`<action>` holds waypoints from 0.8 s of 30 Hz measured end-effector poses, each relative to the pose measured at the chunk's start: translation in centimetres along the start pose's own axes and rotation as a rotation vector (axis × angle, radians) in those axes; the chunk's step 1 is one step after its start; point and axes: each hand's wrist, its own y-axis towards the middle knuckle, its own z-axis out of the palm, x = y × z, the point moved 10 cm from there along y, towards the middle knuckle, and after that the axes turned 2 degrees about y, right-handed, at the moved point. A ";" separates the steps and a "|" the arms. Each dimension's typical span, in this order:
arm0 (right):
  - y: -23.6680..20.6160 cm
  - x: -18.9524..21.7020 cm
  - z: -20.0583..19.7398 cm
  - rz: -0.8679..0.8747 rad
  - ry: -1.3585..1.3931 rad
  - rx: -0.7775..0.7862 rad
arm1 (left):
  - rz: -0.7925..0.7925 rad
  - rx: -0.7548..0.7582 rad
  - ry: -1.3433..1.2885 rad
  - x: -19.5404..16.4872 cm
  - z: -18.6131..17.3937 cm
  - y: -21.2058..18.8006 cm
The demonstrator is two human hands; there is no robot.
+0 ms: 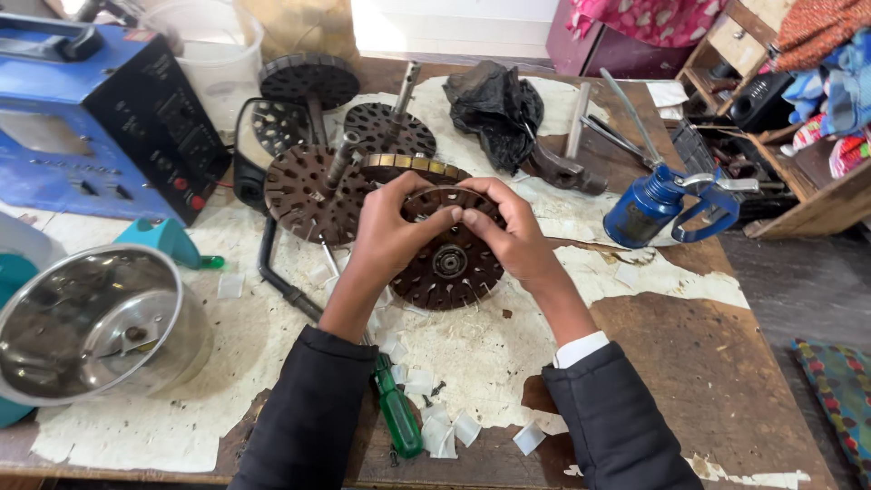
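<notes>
Centrally on the counter [699,363]: one slotted motor core [451,263], a dark round laminated disc with a bearing hole at its middle, lying flat on torn pale paper. Left hand [390,231] and right hand [508,231] meet over its far rim, the fingertips of both pinched together on something too small to make out (whether they also touch the disc cannot be told).

Behind the left hand: a second slotted core on a shaft [313,192], a ring with brass-coloured segments [413,166], two further perforated discs on shafts [388,127] and [310,80].

Far left: a blue electrical unit [100,118]; a steel bowl [95,322] at the near left edge.

Right of the hands, well apart: a blue oil can [655,207] with a long spout; a crumpled black cloth [494,104] beyond.

Near edge, between the sleeves: a green-handled screwdriver [397,413] among small white paper slips [445,428].
</notes>
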 end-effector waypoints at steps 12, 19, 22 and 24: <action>-0.1 0.8 0.0 0.029 0.102 -0.020 | 0.150 -0.114 0.220 -2.1 -0.3 -0.2; 0.4 0.6 0.9 -0.045 0.000 -0.002 | 0.123 0.014 -0.137 1.0 -0.1 -0.4; 0.3 0.8 0.6 -0.083 -0.046 -0.055 | 0.183 0.099 -0.241 0.7 0.7 -0.5; 0.2 1.2 0.7 -0.129 -0.071 -0.062 | 0.102 0.113 -0.289 1.3 1.0 -0.4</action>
